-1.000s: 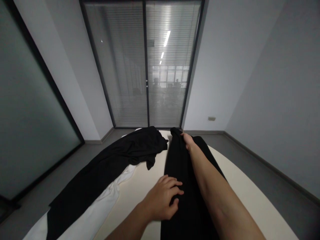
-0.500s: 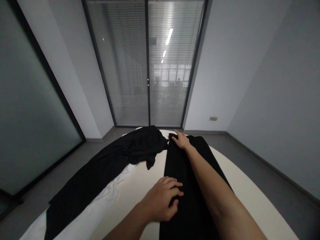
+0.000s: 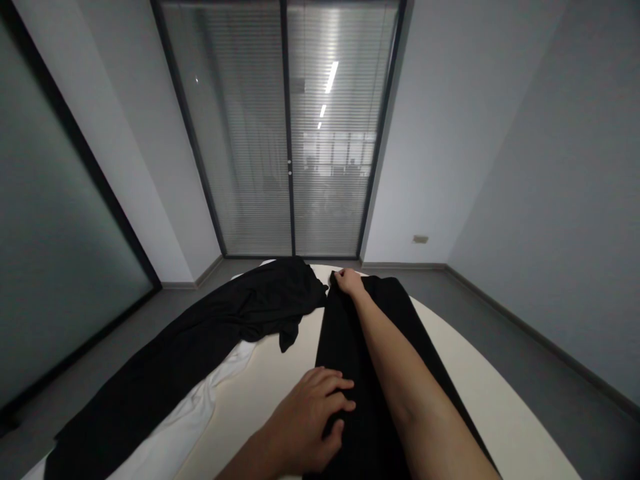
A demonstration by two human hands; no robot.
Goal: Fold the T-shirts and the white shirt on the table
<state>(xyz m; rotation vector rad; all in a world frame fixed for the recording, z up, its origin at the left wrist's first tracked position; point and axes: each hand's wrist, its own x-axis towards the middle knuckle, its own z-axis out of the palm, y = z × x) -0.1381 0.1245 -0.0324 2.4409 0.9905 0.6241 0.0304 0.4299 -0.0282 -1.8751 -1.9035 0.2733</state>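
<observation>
A long black garment (image 3: pixel 341 337), which looks like folded trousers, lies flat on the pale table (image 3: pixel 267 373) and stretches away from me. At its far left corner my right hand (image 3: pixel 349 281) is closed, with the fingertips pinching the cloth. My right forearm crosses above the garment. Nearer to me, my left hand (image 3: pixel 314 417) hovers over or rests on the garment's left edge, fingers spread and slightly bent. Whether its fingertips press the cloth I cannot tell. The garment's near end runs out of view below.
To the left lies another black garment (image 3: pixel 185 353), rumpled at its far end, on top of white cloth (image 3: pixel 193 407). The table's rounded edge curves along the right. Beyond it stand a glass door with blinds (image 3: pixel 250 167) and a wall with a socket (image 3: pixel 421 239).
My right hand has gone from spread fingers on the garment's far end to a pinch at its far left corner. The left hand keeps its pose; the view has shifted slightly.
</observation>
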